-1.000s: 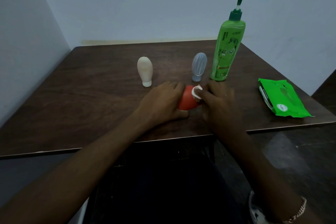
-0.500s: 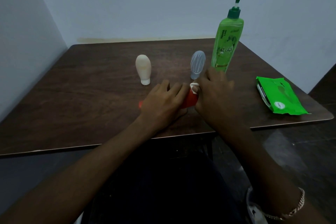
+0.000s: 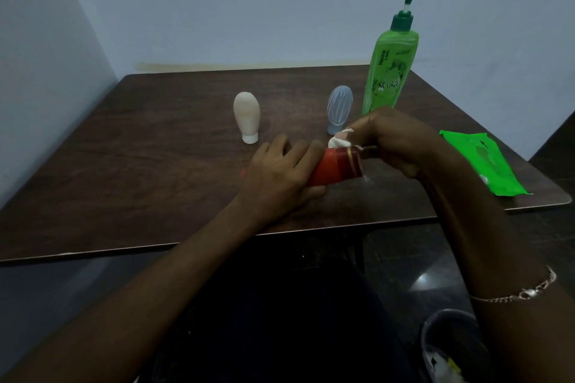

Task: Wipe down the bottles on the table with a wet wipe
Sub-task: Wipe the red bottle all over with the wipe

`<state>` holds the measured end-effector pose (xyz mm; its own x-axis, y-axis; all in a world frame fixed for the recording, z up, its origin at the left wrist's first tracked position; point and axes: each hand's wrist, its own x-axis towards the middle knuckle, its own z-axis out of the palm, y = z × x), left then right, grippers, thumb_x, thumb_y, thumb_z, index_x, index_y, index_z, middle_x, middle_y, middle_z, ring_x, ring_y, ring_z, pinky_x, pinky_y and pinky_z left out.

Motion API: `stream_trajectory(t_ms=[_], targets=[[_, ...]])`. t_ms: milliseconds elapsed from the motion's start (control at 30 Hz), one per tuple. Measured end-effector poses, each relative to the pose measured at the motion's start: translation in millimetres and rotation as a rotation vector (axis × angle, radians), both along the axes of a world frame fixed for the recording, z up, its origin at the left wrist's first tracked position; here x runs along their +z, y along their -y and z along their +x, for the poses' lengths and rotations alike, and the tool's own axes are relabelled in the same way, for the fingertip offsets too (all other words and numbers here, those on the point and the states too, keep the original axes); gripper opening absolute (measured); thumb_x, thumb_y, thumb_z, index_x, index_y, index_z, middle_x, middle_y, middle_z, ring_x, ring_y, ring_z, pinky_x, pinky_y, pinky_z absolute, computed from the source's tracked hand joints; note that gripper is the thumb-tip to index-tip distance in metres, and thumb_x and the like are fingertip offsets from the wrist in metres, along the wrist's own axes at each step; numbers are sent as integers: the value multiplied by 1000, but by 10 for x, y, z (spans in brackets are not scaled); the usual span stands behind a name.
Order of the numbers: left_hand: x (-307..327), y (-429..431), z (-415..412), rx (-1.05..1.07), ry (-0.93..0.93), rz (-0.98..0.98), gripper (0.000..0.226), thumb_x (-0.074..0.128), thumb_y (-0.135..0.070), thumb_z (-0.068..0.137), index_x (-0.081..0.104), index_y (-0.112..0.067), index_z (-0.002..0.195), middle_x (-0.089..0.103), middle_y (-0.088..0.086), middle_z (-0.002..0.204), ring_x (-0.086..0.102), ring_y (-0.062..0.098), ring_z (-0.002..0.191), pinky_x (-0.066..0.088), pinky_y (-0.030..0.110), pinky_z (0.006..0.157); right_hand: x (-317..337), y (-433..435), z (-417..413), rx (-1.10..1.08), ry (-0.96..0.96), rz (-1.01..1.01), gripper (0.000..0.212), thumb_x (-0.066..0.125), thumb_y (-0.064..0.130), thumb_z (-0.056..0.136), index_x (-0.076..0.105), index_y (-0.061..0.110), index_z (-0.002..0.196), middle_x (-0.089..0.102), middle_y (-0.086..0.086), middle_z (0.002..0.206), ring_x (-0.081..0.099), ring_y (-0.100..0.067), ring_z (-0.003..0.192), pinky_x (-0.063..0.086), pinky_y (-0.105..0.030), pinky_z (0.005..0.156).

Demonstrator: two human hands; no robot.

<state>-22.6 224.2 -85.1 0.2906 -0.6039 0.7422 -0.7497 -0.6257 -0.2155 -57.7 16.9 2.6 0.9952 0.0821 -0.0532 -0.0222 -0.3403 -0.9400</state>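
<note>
Dark brown wood grain covers the table (image 3: 155, 171), which stands in a corner where two pale blue-grey walls (image 3: 249, 3) meet; a yellowish strip runs along the base of the far wall just behind the tabletop. Near the middle of the front edge, the left hand (image 3: 277, 177) lies over a red bottle (image 3: 337, 166) that rests tilted on its side, fingers wrapped around its body so that only the end with a thin gold band shows. The right hand (image 3: 395, 140) is closed on a crumpled white wet wipe (image 3: 339, 140), pinching it against the upper edge of the red bottle's exposed end. Behind the hands, a cream bottle (image 3: 246, 116) and a translucent ribbed bottle (image 3: 339, 109) each stand on their caps, well apart from one another. A tall green pump bottle (image 3: 390, 71) stands upright just beside the ribbed one. A green wipes packet (image 3: 485, 165) lies flat near the table's right edge. A chain bracelet (image 3: 525, 291) circles the right wrist. On the dark, glossy floor at lower right sits a bin (image 3: 448, 339) holding pale scraps.
</note>
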Motion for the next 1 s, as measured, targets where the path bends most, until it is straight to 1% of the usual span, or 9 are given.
stream_trajectory(t_ms=[67,200,267,367,533,700,833,900,1000], targets=[[7,-18,4,-20,-26,-30,61,67,-57,79,48,-12,116,67,9,96,56,29,76,49,40,61,-47,36,5,35,-47,170,17,58,-4,84,73,0,78,70,-5,77,61,-16,76,49,-33,78],[41,-36,10,-47,-101,-134,58,71,-55,78,52,-10,109,66,11,94,58,29,77,49,39,61,-180,55,-17,109,-47,404,35,47,-12,86,78,3,84,74,-9,84,68,-18,81,58,-30,79],[71,-43,-12,-65,-182,-209,58,74,-53,74,58,-5,104,64,12,92,59,28,78,51,41,61,-231,3,-42,126,-3,483,31,52,-8,81,79,5,90,75,-11,88,69,-20,84,57,-32,84],[101,-56,-45,-83,-322,-338,59,77,-47,70,58,-4,107,63,11,94,61,26,82,53,41,66,-305,-87,-85,108,99,580,26,65,-3,79,72,-4,104,72,-19,101,66,-29,97,53,-38,94],[169,-117,22,-52,-531,-573,66,75,-53,78,48,-8,119,61,5,90,62,21,73,53,39,61,-407,-239,-223,99,311,528,22,72,9,78,75,1,99,72,-19,94,61,-33,92,46,-44,86],[216,-115,19,-166,-595,-681,64,69,-50,80,36,-22,126,60,1,92,58,-2,74,48,20,62,-310,-323,-125,-107,328,653,20,68,11,81,73,5,99,74,-7,85,61,-13,73,52,-20,68],[207,-123,59,-302,-680,-632,64,69,-47,79,50,-6,123,60,-4,89,58,5,74,48,25,64,-192,-538,-8,-78,300,628,21,56,-2,94,70,6,107,72,-8,91,60,-16,82,53,-21,74],[213,-131,77,-324,-695,-633,66,68,-46,79,51,-4,128,64,2,94,62,10,79,50,28,67,-147,-617,4,-19,329,567,23,55,0,95,71,11,107,72,-8,98,61,-20,91,53,-27,80],[206,-160,119,-350,-719,-668,66,68,-44,80,52,-5,131,67,16,104,67,26,91,56,45,78,-144,-633,-42,-12,444,376,24,60,8,92,73,19,109,74,-2,96,62,-13,87,50,-29,79]])
